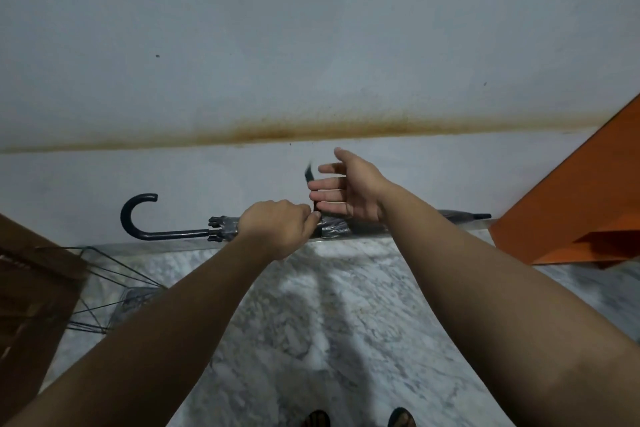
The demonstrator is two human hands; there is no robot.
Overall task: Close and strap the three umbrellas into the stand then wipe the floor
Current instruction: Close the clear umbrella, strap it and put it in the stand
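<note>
A closed dark umbrella (225,230) is held level in front of me, its hooked handle (133,215) to the left and its tip (479,217) to the right. My left hand (277,227) is shut around the folded canopy near the middle. My right hand (346,189) hovers just above it with fingers spread, and the umbrella's thin dark strap (309,175) sticks up against those fingers. Whether the fingers pinch the strap is unclear. A black wire umbrella stand (104,288) sits on the floor at the lower left.
A pale wall with a brown stain band (311,130) fills the upper half. The floor is grey-white marble (329,322). A brown wooden panel (31,288) is at the left edge, an orange piece of furniture (581,204) at the right. My sandalled feet (360,419) show at the bottom.
</note>
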